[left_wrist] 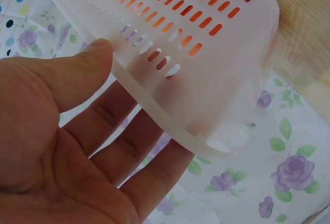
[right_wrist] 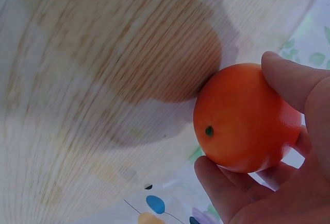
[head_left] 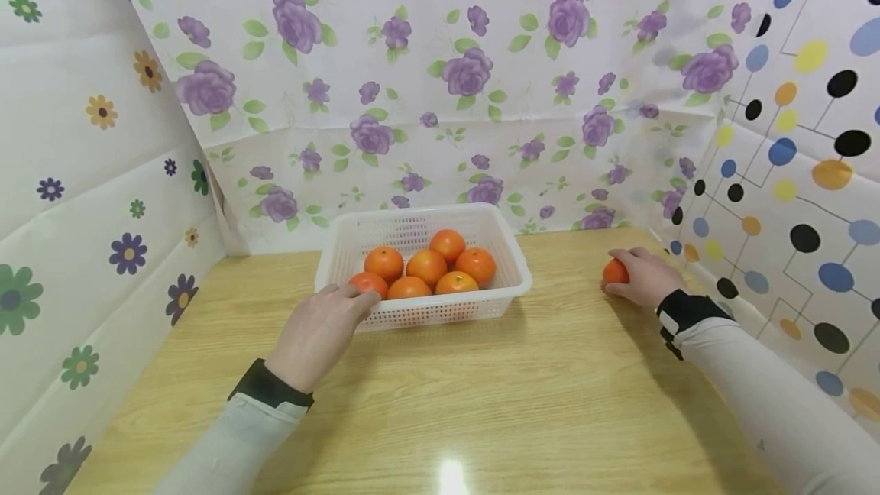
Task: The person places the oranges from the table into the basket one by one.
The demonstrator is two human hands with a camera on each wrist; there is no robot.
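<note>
A white perforated plastic basket [head_left: 421, 312] stands on the table and has several oranges [head_left: 426, 267] in it. At its front left corner, my left hand [head_left: 319, 334] grips the rim; in the left wrist view the thumb [left_wrist: 85, 74] lies on the near side of the rim and the fingers [left_wrist: 139, 141] reach over to the other side. Far to the right of the basket, my right hand [head_left: 646, 278] holds a single orange [right_wrist: 245, 118] between thumb and fingers. That orange shows a small green stem end and sits at the table surface.
The wooden table [head_left: 440, 388] runs up to a back wall sheet [head_left: 426, 159] with purple flowers. A flower-print sheet [head_left: 89, 197] closes the left side, and a dotted sheet [head_left: 784, 174] stands close beside my right hand.
</note>
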